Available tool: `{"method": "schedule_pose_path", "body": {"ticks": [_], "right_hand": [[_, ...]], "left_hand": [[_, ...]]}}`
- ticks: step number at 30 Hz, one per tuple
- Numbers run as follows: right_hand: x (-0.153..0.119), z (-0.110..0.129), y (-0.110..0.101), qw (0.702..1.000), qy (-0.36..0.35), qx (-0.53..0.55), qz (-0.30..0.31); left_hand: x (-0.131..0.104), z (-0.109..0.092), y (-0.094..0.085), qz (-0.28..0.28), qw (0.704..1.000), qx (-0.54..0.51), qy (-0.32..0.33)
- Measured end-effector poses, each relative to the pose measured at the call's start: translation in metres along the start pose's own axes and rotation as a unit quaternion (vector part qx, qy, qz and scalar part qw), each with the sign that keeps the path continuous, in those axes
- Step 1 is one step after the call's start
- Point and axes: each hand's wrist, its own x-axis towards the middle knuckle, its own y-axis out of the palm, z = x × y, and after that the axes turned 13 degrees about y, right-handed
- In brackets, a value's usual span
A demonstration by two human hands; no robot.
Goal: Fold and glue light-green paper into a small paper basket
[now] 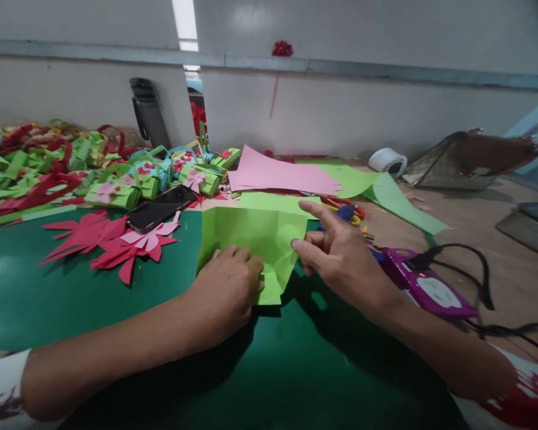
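Note:
A creased sheet of light green paper (255, 230) stands partly folded on the green table mat, its back panel raised. My left hand (231, 280) rests on its lower front with the fingers curled and pressed against the paper; the fingertips are partly hidden. At the sheet's right edge is my right hand (336, 254), index finger stretched out and thumb apart, with the thumb tip close to or touching the paper. Nothing shows between those fingers. Behind the folded sheet lies another flat green sheet (273, 202).
Left are red paper cutouts (87, 233), a phone (161, 208) and piled small green paper bags (112, 192). Pink paper (282, 173) lies behind. A purple power strip (424, 283) with cables sits right, near a tape roll (388, 161). A bottle (149, 113) stands against the wall.

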Motion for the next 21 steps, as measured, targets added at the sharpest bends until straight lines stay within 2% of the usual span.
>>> {"method": "schedule_pose_path", "body": {"ticks": [7,11,15,21], "right_hand": [[-0.006,-0.002,0.007,0.991,-0.063,-0.114,-0.043],[-0.012,-0.004,0.012,0.977,-0.07,-0.197,-0.05],[-0.02,-0.01,0.014,0.97,-0.072,-0.225,-0.05],[-0.03,-0.016,0.017,0.97,-0.091,-0.223,-0.023]], "left_hand": [[0.0,-0.002,0.005,-0.012,0.999,-0.037,0.003],[0.0,-0.003,0.01,-0.032,0.999,-0.03,0.002],[-0.002,-0.002,0.016,-0.048,0.999,-0.011,0.018],[-0.003,0.0,0.013,-0.047,0.991,-0.129,-0.011]]}}
